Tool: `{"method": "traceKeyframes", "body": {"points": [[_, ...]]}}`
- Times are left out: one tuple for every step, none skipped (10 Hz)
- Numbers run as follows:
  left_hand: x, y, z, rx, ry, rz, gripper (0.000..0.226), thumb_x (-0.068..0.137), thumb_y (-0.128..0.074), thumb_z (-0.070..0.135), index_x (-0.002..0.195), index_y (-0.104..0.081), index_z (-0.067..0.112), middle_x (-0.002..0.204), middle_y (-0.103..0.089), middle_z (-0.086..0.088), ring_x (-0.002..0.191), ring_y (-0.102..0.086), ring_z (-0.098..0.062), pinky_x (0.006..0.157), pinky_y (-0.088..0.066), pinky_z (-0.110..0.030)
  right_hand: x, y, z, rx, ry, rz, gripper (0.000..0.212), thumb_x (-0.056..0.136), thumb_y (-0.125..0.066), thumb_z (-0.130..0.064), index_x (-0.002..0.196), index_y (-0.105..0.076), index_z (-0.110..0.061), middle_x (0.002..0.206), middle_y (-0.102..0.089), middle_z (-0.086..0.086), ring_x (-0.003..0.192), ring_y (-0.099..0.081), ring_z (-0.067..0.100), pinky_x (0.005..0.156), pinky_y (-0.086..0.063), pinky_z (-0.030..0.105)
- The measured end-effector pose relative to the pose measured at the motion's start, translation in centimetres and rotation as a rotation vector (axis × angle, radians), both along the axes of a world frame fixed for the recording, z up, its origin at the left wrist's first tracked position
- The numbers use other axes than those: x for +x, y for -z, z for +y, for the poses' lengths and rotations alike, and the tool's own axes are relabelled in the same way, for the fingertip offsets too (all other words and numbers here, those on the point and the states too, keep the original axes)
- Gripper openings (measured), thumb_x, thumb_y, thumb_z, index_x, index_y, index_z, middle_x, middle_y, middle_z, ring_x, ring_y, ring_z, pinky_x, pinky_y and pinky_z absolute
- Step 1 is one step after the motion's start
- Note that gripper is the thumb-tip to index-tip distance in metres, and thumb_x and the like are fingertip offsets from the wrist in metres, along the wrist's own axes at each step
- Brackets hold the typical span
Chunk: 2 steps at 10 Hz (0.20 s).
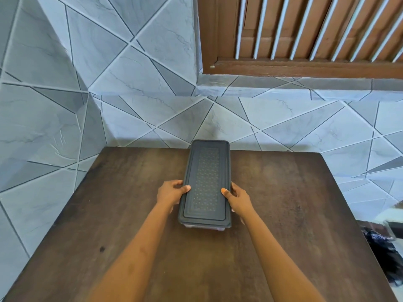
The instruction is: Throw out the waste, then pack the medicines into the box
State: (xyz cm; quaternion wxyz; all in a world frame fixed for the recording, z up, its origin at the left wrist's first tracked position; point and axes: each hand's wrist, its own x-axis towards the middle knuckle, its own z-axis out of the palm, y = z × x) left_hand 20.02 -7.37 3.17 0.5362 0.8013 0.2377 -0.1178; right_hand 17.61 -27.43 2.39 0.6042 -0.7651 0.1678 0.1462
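We see a long box [206,184] with a dark lid [207,171] sitting on a brown table [283,203]; it lies in the middle of the table and points from 6 o'clock up to 12 o'clock, with its far end close to the tiled wall [130,73]. Our left hand [171,194] holds the box at its 9 o'clock side and our right hand [236,198] holds it at its 3 o'clock side; both hands are near the end closest to us. Each thumb rests on top of the lid and the other fingers wrap down the sides, so both hands are pressed tight on the box, one from each side.

The lid is on and we see no medicines and no waste on the table; we think the packing is done or the box is not yet opened, and we cannot tell which, because we cannot see inside.

If the lid is being pushed shut, the next move needs a firm, even press down on both edges; if the box is to be opened, the thumbs need to lift the lid edge up while the fingers keep the box from sliding.
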Motion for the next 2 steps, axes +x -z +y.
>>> {"method": "traceKeyframes", "body": {"points": [[0.97,0.61,0.03,0.015,-0.007,-0.017,0.053,0.081,-0.073,0.022,0.128,-0.056,0.006,0.123,-0.064,-0.018,0.109,-0.063,-0.031,0.088,-0.056,-0.042,1.23,0.47,-0.06,-0.015,-0.023,0.0,0.061,0.093,-0.052,-0.032,0.145,-0.025,-0.014,0.15,-0.036,0.012,0.135,-0.038,0.03,0.107,-0.04,0.048],[1.27,0.3,-0.2,0.093,0.027,-0.044,0.054,0.083,-0.071,0.024,0.131,-0.053,0.008,0.129,-0.06,-0.018,0.115,-0.059,-0.031,0.093,-0.053,-0.041,1.63,0.34,-0.15,-0.064,-0.058,-0.013,0.062,0.092,-0.052,-0.035,0.145,-0.027,-0.015,0.149,-0.037,0.011,0.134,-0.039,0.029,0.107,-0.04,0.049]]}}
